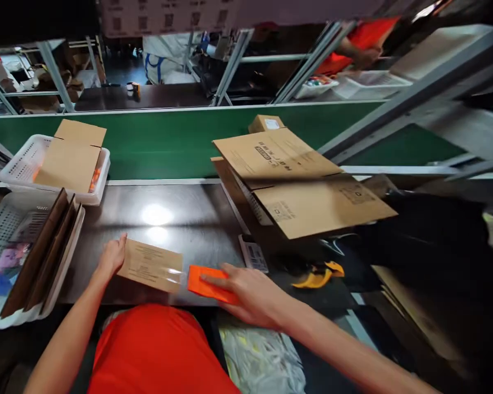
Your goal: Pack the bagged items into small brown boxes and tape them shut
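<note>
My left hand (113, 256) is closed on the left end of a small flat brown cardboard box (150, 265) with printed text. A shiny strip of clear tape (176, 275) lies across the box's right end and seems to stick out past it. Just right of that tape, my right hand (246, 290) is closed around a flat, bright orange block-like object (207, 283), index finger along its top. A small gap separates the orange object from the box. The exact kind of the orange object is unclear.
White baskets (101, 191) stand at left, one holding upright cardboard pieces (36, 257). Large open carton flaps (296, 180) spread at right. A yellow tape dispenser (318, 275) and a labelled pale item (253, 254) lie below them. A green conveyor belt (160, 148) runs behind the metal table (197, 213).
</note>
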Tool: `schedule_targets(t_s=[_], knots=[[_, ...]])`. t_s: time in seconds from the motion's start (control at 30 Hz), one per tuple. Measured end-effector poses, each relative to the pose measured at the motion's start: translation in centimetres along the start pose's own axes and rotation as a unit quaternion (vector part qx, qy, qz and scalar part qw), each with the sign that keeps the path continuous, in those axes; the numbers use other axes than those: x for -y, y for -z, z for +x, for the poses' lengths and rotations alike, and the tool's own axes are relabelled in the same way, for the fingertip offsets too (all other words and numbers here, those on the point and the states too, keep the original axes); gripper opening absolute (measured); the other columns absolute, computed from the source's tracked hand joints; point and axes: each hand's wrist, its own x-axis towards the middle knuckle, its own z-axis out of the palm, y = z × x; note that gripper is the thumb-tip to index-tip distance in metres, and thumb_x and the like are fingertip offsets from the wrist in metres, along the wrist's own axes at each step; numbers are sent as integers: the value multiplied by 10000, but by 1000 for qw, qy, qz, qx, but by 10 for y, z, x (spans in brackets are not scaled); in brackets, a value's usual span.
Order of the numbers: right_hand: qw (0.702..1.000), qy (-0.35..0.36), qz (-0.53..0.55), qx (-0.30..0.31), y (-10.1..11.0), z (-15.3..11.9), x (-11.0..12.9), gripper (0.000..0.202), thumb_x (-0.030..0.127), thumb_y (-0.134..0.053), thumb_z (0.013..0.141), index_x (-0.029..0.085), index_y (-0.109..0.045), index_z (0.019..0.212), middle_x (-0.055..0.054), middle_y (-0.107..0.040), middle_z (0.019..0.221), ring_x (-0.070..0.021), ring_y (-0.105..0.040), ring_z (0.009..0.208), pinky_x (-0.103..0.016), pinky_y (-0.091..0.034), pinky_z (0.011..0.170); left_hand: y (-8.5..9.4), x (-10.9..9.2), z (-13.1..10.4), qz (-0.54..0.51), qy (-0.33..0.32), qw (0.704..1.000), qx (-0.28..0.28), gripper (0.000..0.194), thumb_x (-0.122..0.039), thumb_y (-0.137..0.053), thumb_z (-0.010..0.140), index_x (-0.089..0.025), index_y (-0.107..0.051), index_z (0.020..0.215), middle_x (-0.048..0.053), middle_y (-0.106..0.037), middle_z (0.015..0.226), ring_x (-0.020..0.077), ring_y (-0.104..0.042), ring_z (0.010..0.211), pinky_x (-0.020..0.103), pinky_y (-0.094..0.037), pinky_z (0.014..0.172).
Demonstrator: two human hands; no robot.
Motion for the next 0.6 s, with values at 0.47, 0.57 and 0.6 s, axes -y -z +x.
schedule_targets(t_s=[0.47,0.57,0.6], knots=[[994,-44,90,-48,-92,50,-6,581,194,-662,832,341,-719,1391,-131,-722,1110,-285,-705,938,-325,-488,767,4,-5,1,30,-5,999,-13,900,-644,-124,1042,-56,-805,1001,349,-761,1185,473,-713,1204,470,-535,942],[989,-64,119,-66,-94,68,3,543,195,-647,829,315,-757,1346,-148,-754,1084,-290,-725,925,-336,-489,767,4,-6,0,20,-3,1000,-11,881,-637,-136,1045,-74,-809,981,347,-765,1174,477,-713,1200,477,-528,943],[987,-66,137,-59,-93,72,2,540,211,-649,829,313,-760,1347,-146,-770,1068,-295,-731,927,-339,-488,768,4,-7,-1,20,-5,1000,-10,877,-634,-135,1047,-80,-810,967,346,-767,1167,478,-714,1198,478,-526,944]])
